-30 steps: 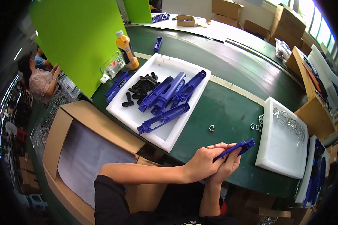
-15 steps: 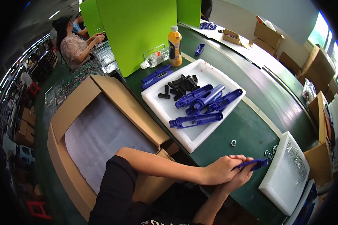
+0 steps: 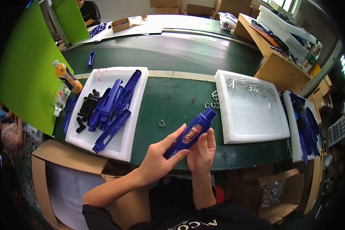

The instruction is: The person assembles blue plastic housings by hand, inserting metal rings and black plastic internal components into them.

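My left hand [image 3: 157, 155] wraps around the lower part of a blue plastic tube-shaped housing [image 3: 206, 117], which tilts up to the right. An oval window on its upper face shows skin and thin metal bars behind it. My right hand [image 3: 203, 153] is closed against the housing's right side, with its thumb pointing up; the fingers behind are partly hidden. On the green table beyond, a small metal ring [image 3: 162, 123] lies by itself.
At left, a white foam tray [image 3: 139, 109] holds blue housings [image 3: 112, 101] and black pieces [image 3: 89, 105]. Another foam tray [image 3: 253, 128] at right contains wire clips [image 3: 253, 90]. Bottles [image 3: 67, 76] stand and lie by a green partition [image 3: 23, 76]. Cardboard boxes [image 3: 71, 157] sit below the table edge.
My view has swung to the right. The housing, earlier low and mostly covered by my hands, is now raised with its window facing up, and my right hand has shifted to its side.
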Tool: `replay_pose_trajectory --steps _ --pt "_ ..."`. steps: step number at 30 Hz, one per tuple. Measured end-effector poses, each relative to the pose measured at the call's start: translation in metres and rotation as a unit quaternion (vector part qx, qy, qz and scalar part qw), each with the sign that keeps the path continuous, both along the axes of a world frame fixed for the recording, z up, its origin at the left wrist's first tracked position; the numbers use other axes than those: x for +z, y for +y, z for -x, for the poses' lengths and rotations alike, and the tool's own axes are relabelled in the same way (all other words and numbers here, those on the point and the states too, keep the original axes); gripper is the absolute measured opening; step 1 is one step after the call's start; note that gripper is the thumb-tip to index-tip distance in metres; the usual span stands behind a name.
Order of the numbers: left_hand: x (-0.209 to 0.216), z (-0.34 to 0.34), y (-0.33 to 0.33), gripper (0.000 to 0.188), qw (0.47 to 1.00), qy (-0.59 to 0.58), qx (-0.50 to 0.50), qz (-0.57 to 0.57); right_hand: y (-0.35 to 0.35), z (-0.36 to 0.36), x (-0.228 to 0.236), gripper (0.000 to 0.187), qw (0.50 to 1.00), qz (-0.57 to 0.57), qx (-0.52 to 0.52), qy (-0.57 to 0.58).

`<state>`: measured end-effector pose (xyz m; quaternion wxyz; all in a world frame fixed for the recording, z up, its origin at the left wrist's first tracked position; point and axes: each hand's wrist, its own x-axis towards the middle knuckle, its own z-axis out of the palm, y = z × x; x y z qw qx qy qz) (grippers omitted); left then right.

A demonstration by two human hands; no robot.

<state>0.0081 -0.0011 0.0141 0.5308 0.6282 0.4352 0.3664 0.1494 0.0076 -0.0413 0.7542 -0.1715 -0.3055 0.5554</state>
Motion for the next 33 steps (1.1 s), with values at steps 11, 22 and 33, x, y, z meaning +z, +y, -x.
replay_pose_trajectory --steps 11,22,33 --pt "0.010 0.005 -0.011 0.063 0.987 -0.104 -0.058 0.107 -0.012 0.020 -0.002 0.027 0.997 -0.027 -0.038 0.063" --pt "0.004 0.006 -0.008 0.059 0.985 -0.128 0.001 0.118 -0.006 0.027 -0.003 0.024 0.999 0.023 -0.025 0.018" --pt "0.020 0.065 0.040 0.022 0.895 0.194 0.211 -0.343 0.004 0.016 0.004 0.023 0.996 0.061 -0.041 0.055"
